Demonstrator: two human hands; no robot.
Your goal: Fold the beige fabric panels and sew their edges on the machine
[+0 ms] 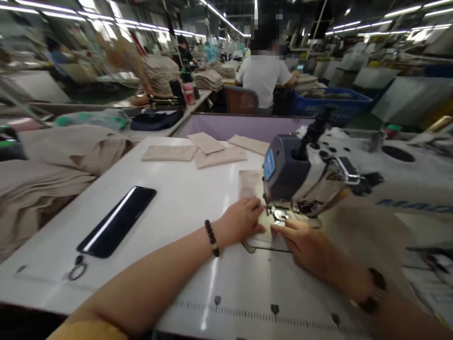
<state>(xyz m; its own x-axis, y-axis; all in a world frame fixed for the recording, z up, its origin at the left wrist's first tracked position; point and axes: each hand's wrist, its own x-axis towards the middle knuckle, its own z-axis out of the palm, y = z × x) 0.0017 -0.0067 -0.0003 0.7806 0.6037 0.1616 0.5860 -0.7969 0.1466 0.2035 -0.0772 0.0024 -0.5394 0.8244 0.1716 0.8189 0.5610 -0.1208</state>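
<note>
The left hand [242, 221] rests on beige cloth [249, 183], fingers together. The right hand's [311, 248] fingertips sit beside the presser foot [281, 215], spread unclear; 4 fabric pieces [221, 157] lie beyond the left fingers.

recedes deep under a dark ceiling [148, 9], lit by long rows of fluorescent tubes [95, 15]. blurs toward the far end. shows a dark green floor [102, 91] at left, glimpsed beyond a long pale worktable [198, 100]. holds a brown chair [241, 100] with a perforated back beyond a lilac panel [233, 125], with a blue crate [348, 109] to its right. gleams in bright streaks along the white tabletop [184, 198].
</note>
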